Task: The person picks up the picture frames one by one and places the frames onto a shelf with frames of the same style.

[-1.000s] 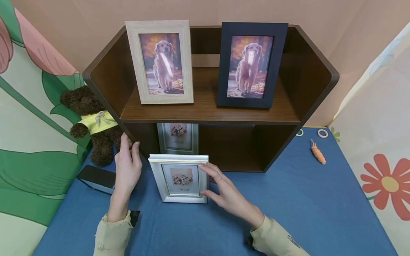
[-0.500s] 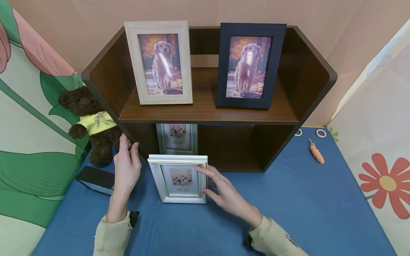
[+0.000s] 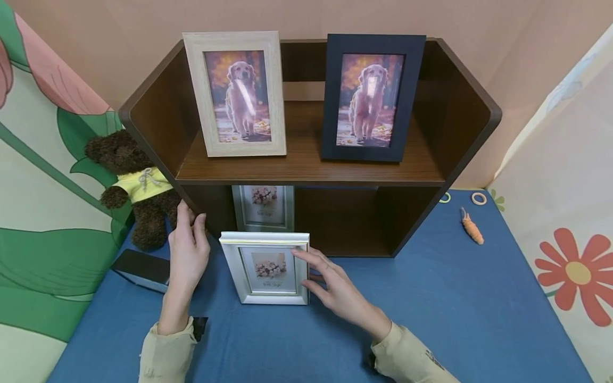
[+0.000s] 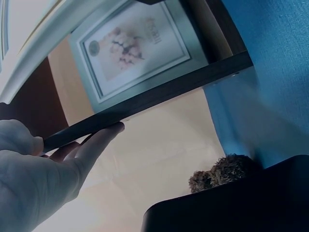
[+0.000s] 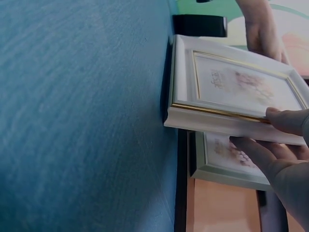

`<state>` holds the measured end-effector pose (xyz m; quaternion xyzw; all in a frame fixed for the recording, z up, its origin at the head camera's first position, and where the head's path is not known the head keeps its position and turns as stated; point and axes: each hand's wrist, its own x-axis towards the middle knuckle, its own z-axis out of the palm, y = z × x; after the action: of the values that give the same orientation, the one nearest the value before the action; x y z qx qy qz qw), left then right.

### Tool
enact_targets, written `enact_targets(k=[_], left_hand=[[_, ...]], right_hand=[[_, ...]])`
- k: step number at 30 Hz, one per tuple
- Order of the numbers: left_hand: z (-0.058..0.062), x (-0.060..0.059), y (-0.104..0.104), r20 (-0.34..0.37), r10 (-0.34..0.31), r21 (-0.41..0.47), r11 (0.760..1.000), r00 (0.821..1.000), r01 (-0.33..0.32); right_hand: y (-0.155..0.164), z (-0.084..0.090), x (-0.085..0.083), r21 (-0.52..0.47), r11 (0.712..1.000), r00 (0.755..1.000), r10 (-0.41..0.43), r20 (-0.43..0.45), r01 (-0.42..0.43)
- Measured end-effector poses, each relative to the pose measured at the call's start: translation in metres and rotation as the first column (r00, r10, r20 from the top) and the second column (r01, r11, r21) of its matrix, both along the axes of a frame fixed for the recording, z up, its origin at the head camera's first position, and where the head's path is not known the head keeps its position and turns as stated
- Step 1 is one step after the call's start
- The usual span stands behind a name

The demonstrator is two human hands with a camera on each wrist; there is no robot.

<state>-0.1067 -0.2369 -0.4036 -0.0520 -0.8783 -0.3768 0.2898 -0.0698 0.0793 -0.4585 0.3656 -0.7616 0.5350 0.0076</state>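
Observation:
In the head view my right hand holds a white picture frame by its right side. The frame stands on the blue cloth in front of a dark brown shelf, leaning back a little. In the right wrist view, the thumb is at the edge of this white frame and other fingers lie beyond it. My left hand pinches the front edge of the shelf's left panel; the left wrist view has thumb and fingers on opposite sides of that dark panel. Behind the white frame, a grey-green frame stands in the lower compartment.
On the upper shelf stand a cream frame and a navy frame, both with dog pictures. A brown teddy bear and a black-topped box sit left. Two rings, one a beige ring, and an orange carrot-shaped toy lie right.
The index fingertip of my right hand has slid slightly left on the white frame. Both hands otherwise keep their places, and the head view has shifted a touch.

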Motion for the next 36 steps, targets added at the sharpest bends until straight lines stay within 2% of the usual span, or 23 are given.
enact_targets(k=[24, 36], left_hand=[[0.001, 0.000, 0.000, -0.003, 0.006, -0.009, 1.000, 1.000, -0.006], [-0.001, 0.000, 0.000, -0.001, 0.008, -0.021, 1.000, 1.000, -0.008]], right_hand=[[0.001, -0.001, 0.002, -0.037, 0.998, 0.995, -0.043, 0.086, 0.047], [0.013, 0.009, 0.005, -0.021, 0.994, 0.990, -0.106, 0.091, 0.108]])
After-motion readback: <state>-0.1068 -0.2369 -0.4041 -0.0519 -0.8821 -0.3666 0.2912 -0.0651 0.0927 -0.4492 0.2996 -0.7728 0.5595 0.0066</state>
